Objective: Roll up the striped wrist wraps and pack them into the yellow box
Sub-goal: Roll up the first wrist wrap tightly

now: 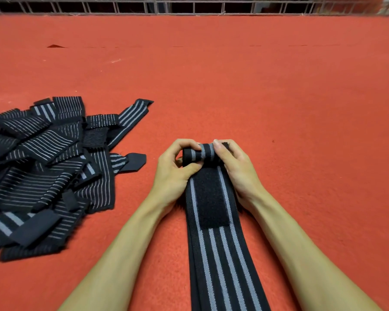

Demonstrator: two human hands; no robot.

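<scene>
**A:** How far along is this?

**B:** Early, I'd judge. One striped wrist wrap (220, 248) lies flat on the red carpet (290, 97) in the lower middle of the frame. Only its far end is turned over into a small roll (203, 155). The rest of the strap, with its black fastening patch (211, 198), lies unrolled and runs off the bottom edge.

**A:** And the others?

**B:** A loose pile of wraps (43, 167) sits at the left of the frame, and none of them looks rolled. The yellow box is not in view, so nothing shows as packed.

**A:** Where are the hands against the wrap?

**B:** Both are on the roll, one at each end. The left hand (173, 173) grips the left end, with fingers curled over the top and the thumb on the near side. The right hand (238, 173) grips the right end the same way. The roll sits between them, touching both, and the flat strap runs back between the forearms.

**A:** So what's left?

**B:** Nearly everything: finishing this roll, rolling the whole pile, then boxing them all.
</scene>
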